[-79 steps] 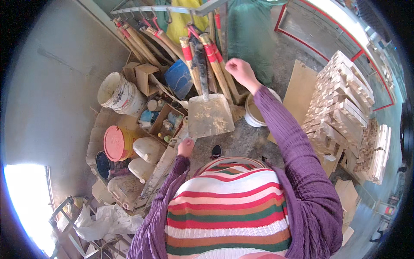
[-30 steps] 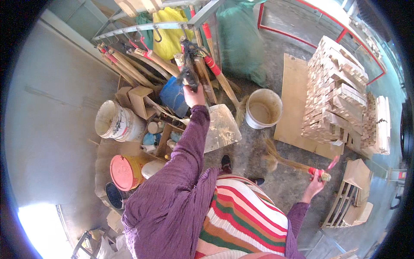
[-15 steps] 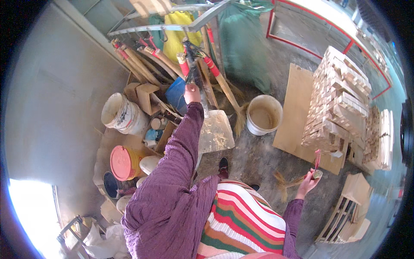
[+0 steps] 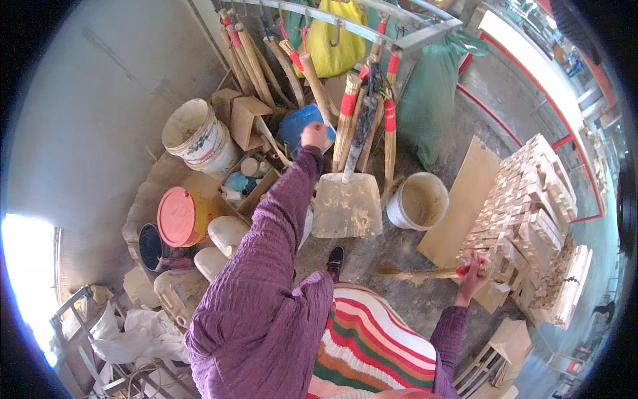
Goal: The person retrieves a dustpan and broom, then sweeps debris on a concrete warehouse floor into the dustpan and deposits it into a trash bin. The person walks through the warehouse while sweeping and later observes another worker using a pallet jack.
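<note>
My right hand grips a straw broom by its red-wrapped handle end, with the bristles pointing left above the floor. My left hand is closed and slightly blurred, with nothing visible in it. It is in front of a blue plastic container, just left of the shovel. That shovel, with a pale dirty blade and dark handle, hangs upright below the metal rack. Straw brooms with red bindings hang around its handle. Its top attachment is partly hidden among them.
A white bucket stands right of the shovel, near a stack of wood pieces and a board. To the left are stacked buckets, a red-lidded bucket and plastic jugs. Green and yellow sacks are behind.
My left hand has come off the shovel handle, leaving the shovel hanging at the rack. The broom in my right hand has swung from slanting down to nearly level. The view has shifted.
</note>
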`<state>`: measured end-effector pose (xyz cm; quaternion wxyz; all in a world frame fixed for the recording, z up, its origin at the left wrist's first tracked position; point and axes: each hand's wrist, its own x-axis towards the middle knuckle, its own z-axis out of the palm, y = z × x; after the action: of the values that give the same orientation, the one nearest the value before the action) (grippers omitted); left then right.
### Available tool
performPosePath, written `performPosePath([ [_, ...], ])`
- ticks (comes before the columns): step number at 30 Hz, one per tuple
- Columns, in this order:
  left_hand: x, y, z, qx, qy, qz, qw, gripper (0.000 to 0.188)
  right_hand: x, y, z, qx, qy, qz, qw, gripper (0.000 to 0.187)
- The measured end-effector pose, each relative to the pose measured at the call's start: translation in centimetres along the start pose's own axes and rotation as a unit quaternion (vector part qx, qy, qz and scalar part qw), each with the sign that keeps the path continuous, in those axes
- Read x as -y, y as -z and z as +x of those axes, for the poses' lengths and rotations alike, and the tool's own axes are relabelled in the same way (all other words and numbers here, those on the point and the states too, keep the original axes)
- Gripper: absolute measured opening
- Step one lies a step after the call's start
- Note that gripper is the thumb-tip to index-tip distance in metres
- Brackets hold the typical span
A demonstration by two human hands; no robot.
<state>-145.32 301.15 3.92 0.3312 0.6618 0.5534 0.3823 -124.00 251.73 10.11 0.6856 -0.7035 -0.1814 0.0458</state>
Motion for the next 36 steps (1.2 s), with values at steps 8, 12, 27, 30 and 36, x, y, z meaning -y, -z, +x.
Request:
performPosePath([
  [8,-3.4,0.1,14.0,0.015,-0.061,0.022,0.998,0.055,-2.3,2.5,-2.7,-0.166,-0.004,-0.028,0.986,0.011],
  [12,-4.3,-1.6,17.4,0.009,-0.046,0.049,0.998,0.077,-2.6,2.8,-3.4,-0.144,-0.046,-0.053,0.987,0.01],
  [27,-7.6,5.7,16.4,-0.177,-0.236,-0.173,0.94,0.013,-1.0,7.7,-4.0,-0.257,-0.029,-0.167,0.951,0.014],
  [30,-5.3,3.1,6.9,-0.14,-0.184,-0.119,0.966,0.016,-0.8,13.3,-4.9,-0.294,0.032,-0.399,0.868,0.016],
  [36,-10.4,-0.2,-7.2,-0.041,-0.197,-0.08,0.976,0.021,0.1,24.6,-9.1,-0.426,-0.045,-0.211,0.878,0.03],
])
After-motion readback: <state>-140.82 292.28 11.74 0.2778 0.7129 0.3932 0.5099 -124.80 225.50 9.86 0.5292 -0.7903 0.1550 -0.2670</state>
